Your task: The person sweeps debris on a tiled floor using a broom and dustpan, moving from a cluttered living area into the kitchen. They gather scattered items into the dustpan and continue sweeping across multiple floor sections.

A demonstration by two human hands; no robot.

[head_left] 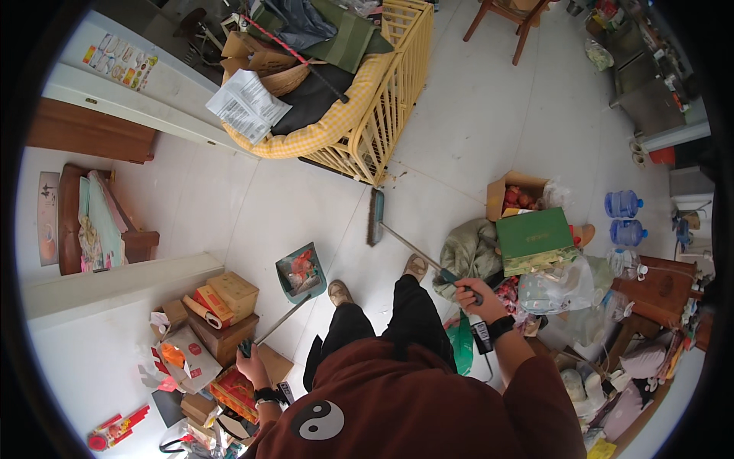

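Below, the left hand (251,366) has its fingers wrapped around the handle of a green dustpan (300,272) holding red-and-white scraps, while the right hand (474,291) grips a broom (375,216).

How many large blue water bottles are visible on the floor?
2: one water bottle stands at the right near the wall, the other water bottle just below it, beside the green box. Clutter may hide more.

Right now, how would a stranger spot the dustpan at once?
Start at the yellow wooden crib up top, then drop down the pale floor to the feet. Left of the left shoe lies the dustpan, its long handle in the left hand; it alone is teal, holding swept scraps.
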